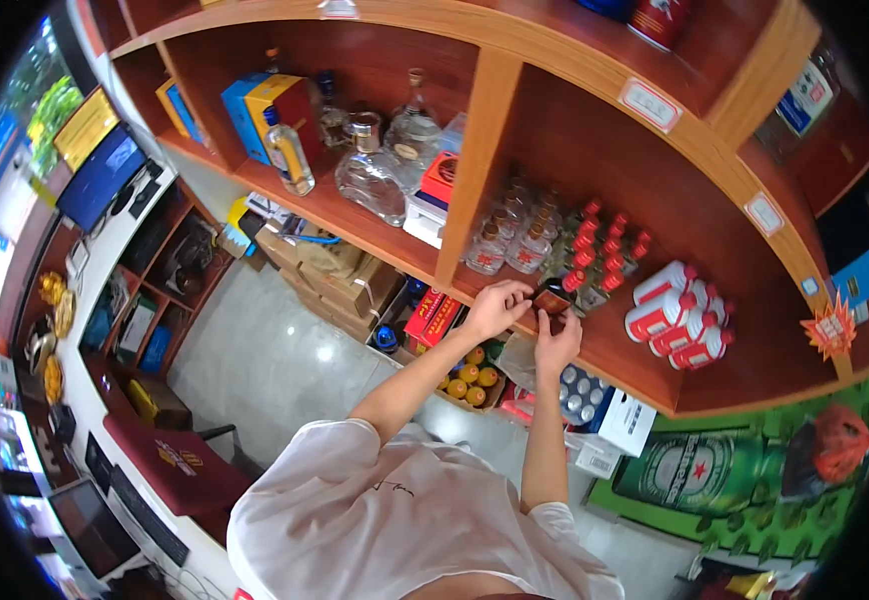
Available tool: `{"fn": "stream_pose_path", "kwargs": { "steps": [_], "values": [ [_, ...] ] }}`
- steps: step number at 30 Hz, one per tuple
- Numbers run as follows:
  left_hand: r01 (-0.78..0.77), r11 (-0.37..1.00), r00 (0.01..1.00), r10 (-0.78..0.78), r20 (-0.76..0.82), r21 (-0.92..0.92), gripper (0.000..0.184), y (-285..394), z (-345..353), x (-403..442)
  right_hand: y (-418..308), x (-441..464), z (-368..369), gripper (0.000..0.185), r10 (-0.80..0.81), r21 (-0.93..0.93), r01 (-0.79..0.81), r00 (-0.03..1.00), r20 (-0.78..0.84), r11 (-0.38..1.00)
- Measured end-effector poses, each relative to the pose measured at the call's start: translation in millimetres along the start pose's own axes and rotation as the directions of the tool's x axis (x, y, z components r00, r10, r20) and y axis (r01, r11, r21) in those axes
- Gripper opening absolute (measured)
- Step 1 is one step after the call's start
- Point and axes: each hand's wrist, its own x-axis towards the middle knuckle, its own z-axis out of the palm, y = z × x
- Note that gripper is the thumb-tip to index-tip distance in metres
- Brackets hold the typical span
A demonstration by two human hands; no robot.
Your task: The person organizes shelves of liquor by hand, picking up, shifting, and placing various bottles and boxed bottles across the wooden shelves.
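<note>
Both my hands meet at the front edge of a wooden shelf [595, 345], around a small dark bottle [552, 299]. My left hand [500, 308] is at the bottle's left side, fingers closed against it. From the right and below, my right hand [559, 340] has its fingers on the same bottle. Just behind it stand several red-capped bottles [610, 250]. Left of them is a group of clear bottles with red lettering [508, 240]. White and red cans [677, 316] are grouped to the right.
A wooden divider [480, 165] rises left of the clear bottles. Beyond it are large glass bottles [373, 180] and boxes. Below the shelf are cartons [330, 285], yellow fruit [470, 376] and a can tray [583, 393]. A maroon chair [180, 460] stands lower left.
</note>
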Motion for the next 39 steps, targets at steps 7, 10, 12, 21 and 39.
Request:
{"fn": "stream_pose_path", "kwargs": {
  "steps": [7, 10, 12, 21, 39],
  "values": [
    [0.207, 0.943, 0.977, -0.215, -0.002, -0.262, 0.015, -27.9, -22.7, -102.4, -7.2, -0.4, -5.7, 0.046, -0.015, 0.034, 0.015, 1.0, -0.009, 0.999],
    [0.501, 0.841, 0.852, -0.521, -0.057, -0.205, 0.019, -65.4, -46.3, -172.2, -3.5, 2.0, -2.9, 0.045, -0.031, 0.059, 0.032, 0.999, -0.017, 0.998],
    [0.514, 0.845, 0.856, -0.493, -0.155, 0.148, 0.027, -96.6, -66.0, -225.3, 2.2, -1.5, -7.2, 0.045, -0.019, 0.063, 0.019, 1.0, -0.001, 0.998],
    [0.987, 0.106, 0.061, -0.942, -0.331, -0.121, 0.029, -175.1, -143.6, -483.4, -1.7, -0.9, -11.8, 0.045, 0.005, 0.129, -0.01, 0.999, 0.04, 0.992],
    [0.874, 0.211, 0.222, -0.975, -0.027, -0.438, 0.019, -250.8, -282.3, -493.9, -18.9, -29.0, 3.7, 0.034, 0.149, 0.343, -0.052, 0.953, -0.263, 0.938]
  ]
}}
